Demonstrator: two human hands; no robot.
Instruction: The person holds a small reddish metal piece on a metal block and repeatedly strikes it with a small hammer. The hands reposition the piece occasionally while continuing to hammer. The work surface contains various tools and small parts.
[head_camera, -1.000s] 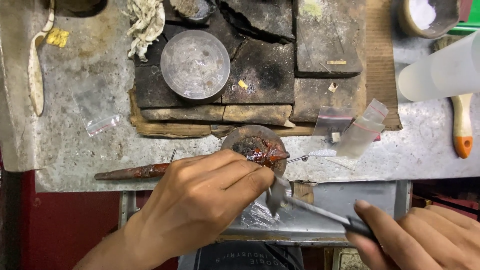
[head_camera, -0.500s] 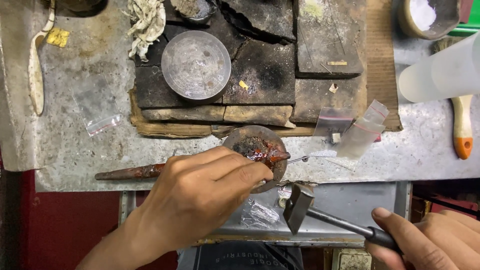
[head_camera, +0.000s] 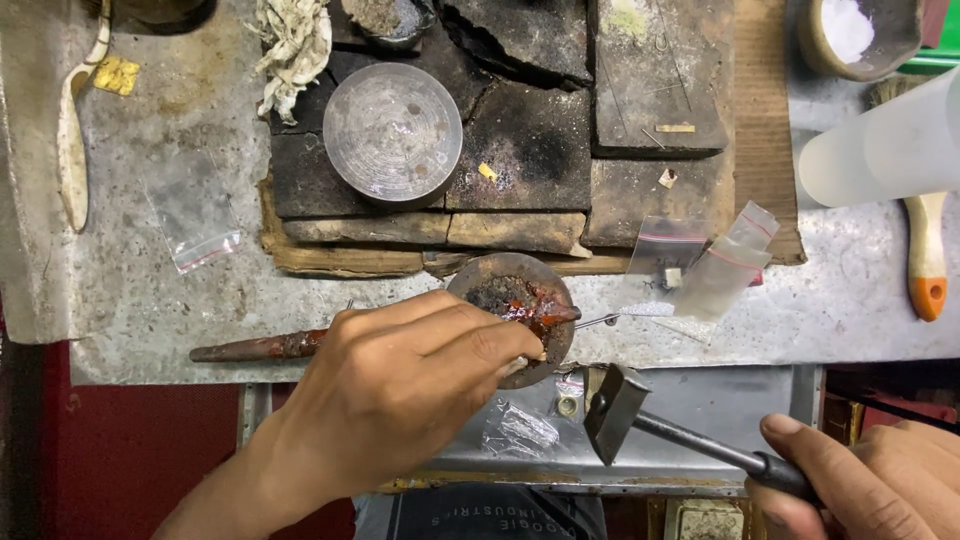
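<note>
Left hand (head_camera: 400, 390) pinches work on round block (head_camera: 515, 310); right hand (head_camera: 880, 490) grips hammer (head_camera: 640, 415); bags (head_camera: 700, 260) beside

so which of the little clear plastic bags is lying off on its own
The small bag on the grey bench left of the dark blocks, red strip at its lower end. The others cluster right of the round disc.

— How does our left hand (head_camera: 400, 385) sit?

— Palm down, forearm coming up from the lower left, fingers (head_camera: 470, 335) curled and drawn together at the tips, thumb tucked beneath them in a pinch.

— And our right hand (head_camera: 865, 480)?

— Low at the right corner, fingers wrapped shut in a fist, knuckles up, thumb along the near side.
</note>
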